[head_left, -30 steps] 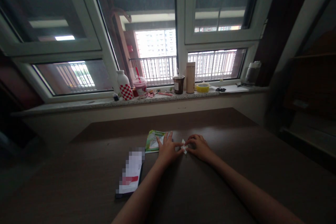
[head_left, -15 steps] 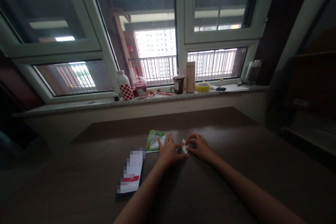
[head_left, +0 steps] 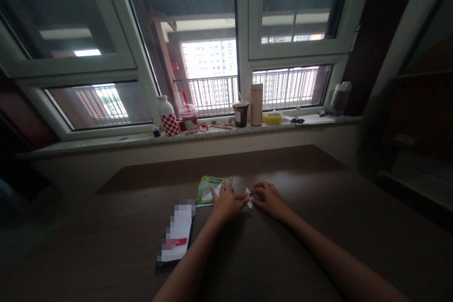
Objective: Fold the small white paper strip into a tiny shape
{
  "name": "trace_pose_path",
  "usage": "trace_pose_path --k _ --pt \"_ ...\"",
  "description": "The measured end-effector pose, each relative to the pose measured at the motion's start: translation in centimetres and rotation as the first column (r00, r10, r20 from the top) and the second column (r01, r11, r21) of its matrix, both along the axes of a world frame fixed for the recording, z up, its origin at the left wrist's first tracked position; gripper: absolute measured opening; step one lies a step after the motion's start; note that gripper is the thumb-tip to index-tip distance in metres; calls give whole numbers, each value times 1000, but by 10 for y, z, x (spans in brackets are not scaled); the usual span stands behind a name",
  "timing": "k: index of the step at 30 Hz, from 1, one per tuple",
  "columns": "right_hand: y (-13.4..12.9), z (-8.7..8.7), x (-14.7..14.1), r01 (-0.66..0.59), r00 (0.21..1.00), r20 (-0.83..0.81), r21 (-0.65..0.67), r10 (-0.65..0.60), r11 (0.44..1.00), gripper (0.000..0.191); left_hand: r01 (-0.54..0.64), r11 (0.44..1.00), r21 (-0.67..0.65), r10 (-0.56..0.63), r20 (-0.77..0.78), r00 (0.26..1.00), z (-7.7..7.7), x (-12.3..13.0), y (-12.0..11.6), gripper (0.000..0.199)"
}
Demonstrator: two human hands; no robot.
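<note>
A small white piece of paper (head_left: 249,205), slanted and partly covered by fingertips, is between my two hands above the brown table (head_left: 283,264). The thumb and index finger of my left hand (head_left: 226,204) pinch its left edge, while the other fingers spread out over a green and white packet (head_left: 203,194). From the other side, my right hand (head_left: 271,200) grips the paper between thumb and index finger, with the remaining fingers curled. Whatever is printed on the paper is too small to read.
A phone (head_left: 179,226) with a partly blurred screen lies by my left forearm. Along the windowsill (head_left: 141,138) stand a checkered bottle (head_left: 169,118), a pink drink cup (head_left: 189,118), a dark cup (head_left: 241,115), a beige flask (head_left: 256,104), yellow tape (head_left: 272,119) and scissors (head_left: 297,121).
My left thumb has moved up from the paper's lower end and come closer to the index finger. The right hand has barely moved.
</note>
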State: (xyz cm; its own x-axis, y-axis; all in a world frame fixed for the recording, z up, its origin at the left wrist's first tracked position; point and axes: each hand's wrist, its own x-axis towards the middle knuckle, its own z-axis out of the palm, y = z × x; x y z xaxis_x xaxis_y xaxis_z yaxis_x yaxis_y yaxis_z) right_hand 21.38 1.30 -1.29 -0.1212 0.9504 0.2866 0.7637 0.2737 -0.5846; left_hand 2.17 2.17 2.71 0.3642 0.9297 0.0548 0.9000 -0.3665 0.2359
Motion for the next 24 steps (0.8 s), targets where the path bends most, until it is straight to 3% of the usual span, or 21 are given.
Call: trace_pose_path --k 6,17,24 --pt "2 -2 1 -1 1000 4 -6 1 1000 20 -17 997 78 17 11 1000 -7 3 0 37" --pt "4 -1 1 7 1000 21 -36 -6 999 21 -1 1000 -1 1 -33 999 -1 1 -4 58" --pt "1 -1 0 8 1000 23 -10 -8 1000 21 -26 999 -32 25 -25 999 -5 0 -2 49"
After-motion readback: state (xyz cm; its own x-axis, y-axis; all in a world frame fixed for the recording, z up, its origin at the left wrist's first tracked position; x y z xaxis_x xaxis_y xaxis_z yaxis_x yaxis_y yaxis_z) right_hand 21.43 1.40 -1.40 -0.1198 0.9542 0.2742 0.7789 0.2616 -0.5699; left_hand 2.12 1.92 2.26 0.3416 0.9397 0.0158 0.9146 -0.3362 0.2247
